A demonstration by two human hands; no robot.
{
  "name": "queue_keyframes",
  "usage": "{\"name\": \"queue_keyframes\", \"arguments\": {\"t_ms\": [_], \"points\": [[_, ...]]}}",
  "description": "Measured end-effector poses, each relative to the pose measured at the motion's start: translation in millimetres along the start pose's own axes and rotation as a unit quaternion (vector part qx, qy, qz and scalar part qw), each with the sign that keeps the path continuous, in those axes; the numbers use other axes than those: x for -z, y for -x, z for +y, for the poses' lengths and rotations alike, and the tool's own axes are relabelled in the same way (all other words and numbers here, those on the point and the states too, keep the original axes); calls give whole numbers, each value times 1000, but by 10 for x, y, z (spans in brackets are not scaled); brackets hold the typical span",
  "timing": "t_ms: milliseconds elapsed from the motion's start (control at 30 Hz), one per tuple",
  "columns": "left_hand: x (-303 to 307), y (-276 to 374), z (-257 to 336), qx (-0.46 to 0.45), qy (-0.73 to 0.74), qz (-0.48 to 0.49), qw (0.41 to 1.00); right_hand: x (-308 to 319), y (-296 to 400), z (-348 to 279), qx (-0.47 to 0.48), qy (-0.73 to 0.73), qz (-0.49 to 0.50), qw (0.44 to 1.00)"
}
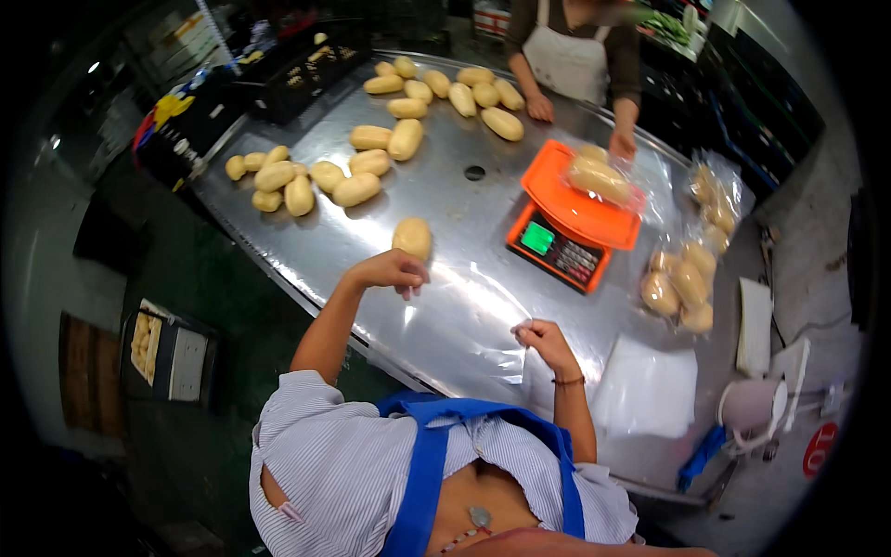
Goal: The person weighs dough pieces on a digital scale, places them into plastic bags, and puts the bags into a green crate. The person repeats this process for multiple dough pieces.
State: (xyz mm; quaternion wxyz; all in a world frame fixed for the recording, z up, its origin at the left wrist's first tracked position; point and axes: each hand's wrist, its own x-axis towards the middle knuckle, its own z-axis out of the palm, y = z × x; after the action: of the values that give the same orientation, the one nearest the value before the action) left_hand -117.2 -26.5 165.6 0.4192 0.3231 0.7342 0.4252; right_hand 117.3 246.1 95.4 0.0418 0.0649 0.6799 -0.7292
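Note:
My left hand hangs over the steel table with its fingers curled down. Just beyond it lies a single peeled potato; the wrist side partly overlaps its near edge. Whether those fingers pinch anything is unclear. Between thumb and fingers, my right hand grips the edge of a thin clear plastic bag, which is hard to make out against the shiny metal. A stack of flat clear bags lies to the right of that hand.
An orange digital scale carries bagged potatoes, with a co-worker's hand beside them. Filled bags lie at right, near a mug. Loose peeled potatoes spread across the far left. A black crate stands behind.

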Motion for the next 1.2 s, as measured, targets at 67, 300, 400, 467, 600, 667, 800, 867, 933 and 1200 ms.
{"name": "queue_keyframes", "arguments": {"t_ms": [67, 300, 400, 467, 600, 667, 800, 867, 933, 1200], "points": [[4, -128, -167, -7, -127, 159, 979, -115, -53, 170, -10, 7, 32, 999], [-1076, -208, -86, -74, -180, 345, 918, -418, -97, 709, -48, 34, 181, 982], [-1759, -350, -323, 7, -127, 104, 986, -459, -8, 911, -21, 79, 210, 974], [-2063, -365, -400, 5, -153, 153, 976, -554, 61, 850, -32, 126, 227, 965], [-2242, -529, -487, 72, -28, 82, 994, -342, 316, 922, -98, 174, 212, 957], [-2387, -584, -593, 28, -77, 99, 992, -324, 402, 881, -87, 140, 190, 968], [-2415, -765, -542, 68, -31, 26, 997, -85, 634, 829, -134, 71, 196, 969], [-2310, -801, -371, 129, 58, -25, 990, 64, 681, 817, -153, 46, 236, 959], [-2388, -868, -420, 54, 88, -43, 994, 221, 733, 862, -176, 58, 273, 944], [-1843, -587, -684, -79, 223, -53, 970, 746, 925, 1033, -161, 186, 449, 859]]}}
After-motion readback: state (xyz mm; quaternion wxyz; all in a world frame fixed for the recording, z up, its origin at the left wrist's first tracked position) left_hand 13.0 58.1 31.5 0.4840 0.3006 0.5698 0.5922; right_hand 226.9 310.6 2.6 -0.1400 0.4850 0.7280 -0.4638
